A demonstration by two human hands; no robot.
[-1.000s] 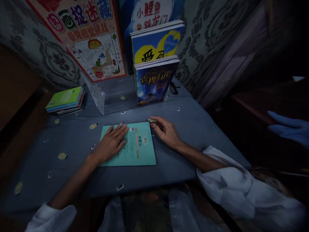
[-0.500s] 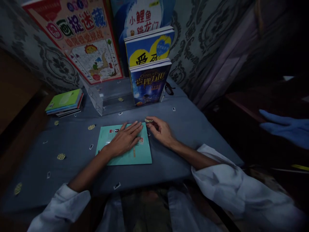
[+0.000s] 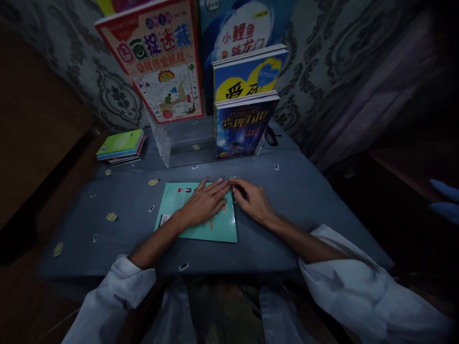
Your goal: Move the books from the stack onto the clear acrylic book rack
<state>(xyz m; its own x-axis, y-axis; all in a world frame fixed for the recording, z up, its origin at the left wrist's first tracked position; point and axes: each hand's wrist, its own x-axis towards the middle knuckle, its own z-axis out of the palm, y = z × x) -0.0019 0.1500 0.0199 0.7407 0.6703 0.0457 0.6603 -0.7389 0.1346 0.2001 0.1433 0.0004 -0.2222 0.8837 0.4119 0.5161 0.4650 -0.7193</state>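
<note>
A teal paperback book [image 3: 195,232] lies closed on the table, with small print and pictures on its cover. My left hand [image 3: 204,203] rests flat across its upper middle, fingers stretched toward the top right corner. At that corner, my right hand [image 3: 254,200] has its thumb and forefinger bent together in a pinch at the book's edge. The corner itself is hidden under the fingertips of both hands.
Behind the book, a clear plastic stand [image 3: 193,155] holds upright books, among them a dark blue one [image 3: 244,129]. A small stack of books [image 3: 122,145] lies at the left. Dark glasses [image 3: 271,137] sit behind. A blue-gloved hand [image 3: 444,198] shows at the right edge.
The camera view has turned left, so the scene sits further right. My right fingers have moved onto the book's top right corner. The blue-gloved hand has partly left the view.
</note>
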